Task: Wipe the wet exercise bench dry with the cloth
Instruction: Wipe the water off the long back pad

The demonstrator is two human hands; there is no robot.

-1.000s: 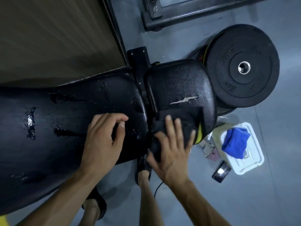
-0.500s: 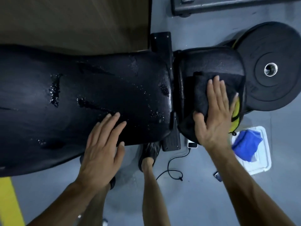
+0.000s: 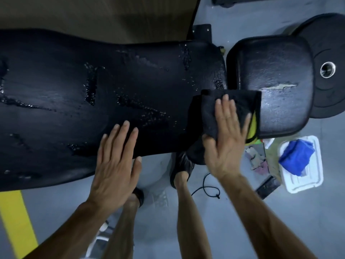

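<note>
Counter (image 3: 130,86): long axis left-right, left end cut off. Your right hand (image 3: 225,139) flat on cloth (image 3: 237,103), hiding it partly; left hand (image 3: 115,165) flat, holding nothing.

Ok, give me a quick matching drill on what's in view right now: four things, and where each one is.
Things:
1. black cloth
2. blue rag
3. left hand
4. weight plate

Places:
A. flat on the long pad's near edge
B. on the floor past the seat pad's far end
C. under the right hand, across the gap between the two pads
D. on a white lid on the floor

Pairs: 1-C, 2-D, 3-A, 4-B
</note>
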